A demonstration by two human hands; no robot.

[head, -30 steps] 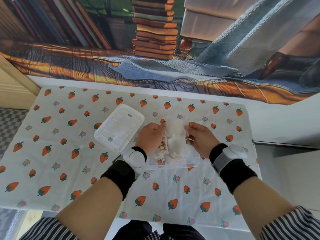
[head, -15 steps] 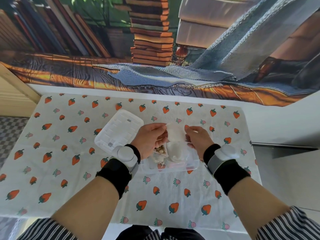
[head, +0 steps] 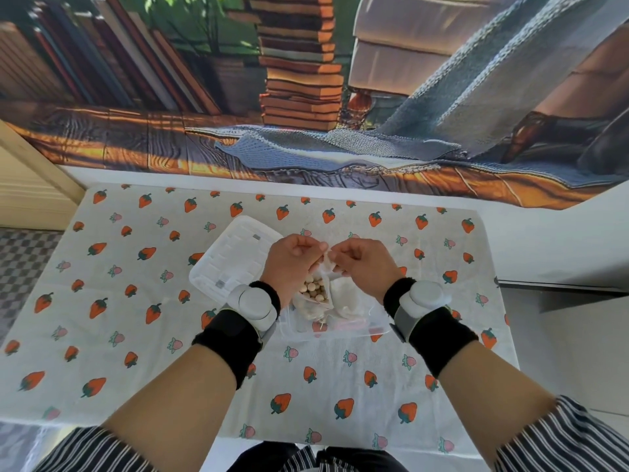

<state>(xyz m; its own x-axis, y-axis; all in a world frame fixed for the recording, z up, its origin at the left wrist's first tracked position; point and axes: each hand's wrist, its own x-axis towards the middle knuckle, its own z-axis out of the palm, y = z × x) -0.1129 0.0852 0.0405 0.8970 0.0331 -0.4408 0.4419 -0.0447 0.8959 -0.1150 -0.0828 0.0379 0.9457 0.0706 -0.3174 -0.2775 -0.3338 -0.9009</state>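
A small white mesh bag (head: 316,290) filled with round beige beads hangs above a clear plastic box (head: 371,330) at the table's middle. My left hand (head: 292,264) and my right hand (head: 360,264) each pinch the top of this bag, fingers curled, thumbs nearly meeting at its mouth. A second white bag (head: 347,299) lies in the box under my right wrist. Both wrists carry black bands with grey sensors.
The box's white lid (head: 235,257) lies upside down just left of my left hand. The table wears a strawberry-print cloth (head: 102,318). A printed backdrop of books and a blanket (head: 306,97) hangs behind the far edge.
My hands have come together from the bag's two sides to its top, and the bag has been lifted, its beads now showing.
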